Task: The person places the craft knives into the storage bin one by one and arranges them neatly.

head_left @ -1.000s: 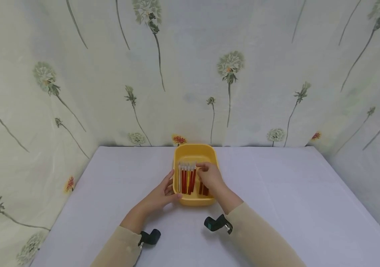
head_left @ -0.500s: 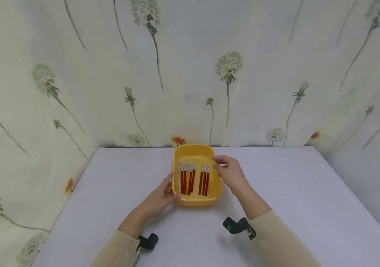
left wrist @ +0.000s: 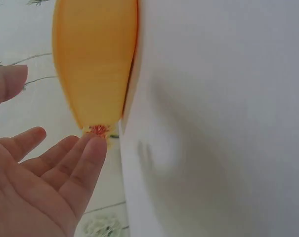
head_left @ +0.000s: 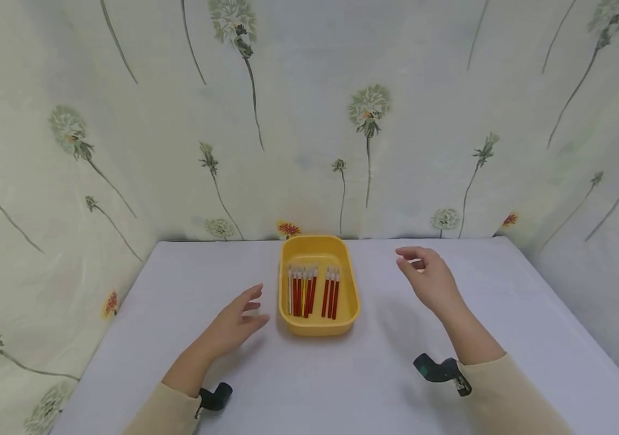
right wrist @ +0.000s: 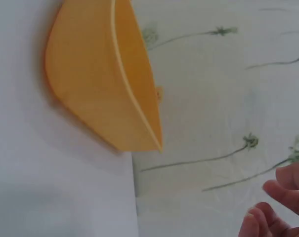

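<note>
A yellow tray (head_left: 317, 329) rests on the white table. In it lie two groups of slim sticks with pale tips, which look like paintbrushes. The left group (head_left: 302, 296) is mostly red, with one yellow and one whitish stick; on the right lie several red ones (head_left: 330, 297). My left hand (head_left: 230, 326) is raised to the left of the tray, apart from it, fingers spread and relaxed. To the tray's right hovers my right hand (head_left: 430, 284), its fingers loosely bent and holding nothing. Both wrist views show the tray's outer wall (left wrist: 95, 54), its contents hidden from there.
A white cloth (head_left: 179, 278) covers the table. Behind it and at both sides hang pale sheets (head_left: 298, 121) printed with dandelions. The tray's far end stands near the table's back edge. Each wrist carries a black camera mount (head_left: 442, 370).
My right hand has moved from over the right-hand sticks out of the tray and to the right. My left hand has let go of the tray's left side and drawn back left.
</note>
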The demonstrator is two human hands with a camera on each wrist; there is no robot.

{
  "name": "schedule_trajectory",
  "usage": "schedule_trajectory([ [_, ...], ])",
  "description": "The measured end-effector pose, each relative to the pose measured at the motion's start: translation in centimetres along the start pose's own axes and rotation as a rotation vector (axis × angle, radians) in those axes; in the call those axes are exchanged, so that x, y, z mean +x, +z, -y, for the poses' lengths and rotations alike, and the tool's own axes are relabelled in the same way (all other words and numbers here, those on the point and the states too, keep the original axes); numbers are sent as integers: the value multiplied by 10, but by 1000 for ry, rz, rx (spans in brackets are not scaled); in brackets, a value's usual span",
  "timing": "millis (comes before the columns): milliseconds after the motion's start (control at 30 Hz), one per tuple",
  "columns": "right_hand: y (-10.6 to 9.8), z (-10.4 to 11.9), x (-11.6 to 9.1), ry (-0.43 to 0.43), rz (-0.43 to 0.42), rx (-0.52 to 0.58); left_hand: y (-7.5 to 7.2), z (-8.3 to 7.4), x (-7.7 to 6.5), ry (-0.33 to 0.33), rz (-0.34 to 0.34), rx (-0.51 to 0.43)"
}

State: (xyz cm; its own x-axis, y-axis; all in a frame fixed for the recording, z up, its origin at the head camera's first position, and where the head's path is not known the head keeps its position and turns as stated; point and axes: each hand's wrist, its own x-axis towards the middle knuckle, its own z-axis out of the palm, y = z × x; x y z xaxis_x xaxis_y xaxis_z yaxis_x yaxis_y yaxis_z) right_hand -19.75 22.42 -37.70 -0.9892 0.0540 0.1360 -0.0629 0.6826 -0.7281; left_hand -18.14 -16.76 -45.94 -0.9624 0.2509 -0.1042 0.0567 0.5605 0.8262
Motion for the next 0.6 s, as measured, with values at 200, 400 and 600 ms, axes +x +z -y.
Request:
schedule_trajectory([
  [200, -23, -19, -5, -160, -120, -165, -26, -2, -18, 32, -92, 229],
  [400, -37, -36, -7, -266, -262, -344, -50, -2, -31, 196, -248, 466],
  [600, -48, -48, -6, -358, -323, -459, -69, 1, -35, 306, -415, 630],
])
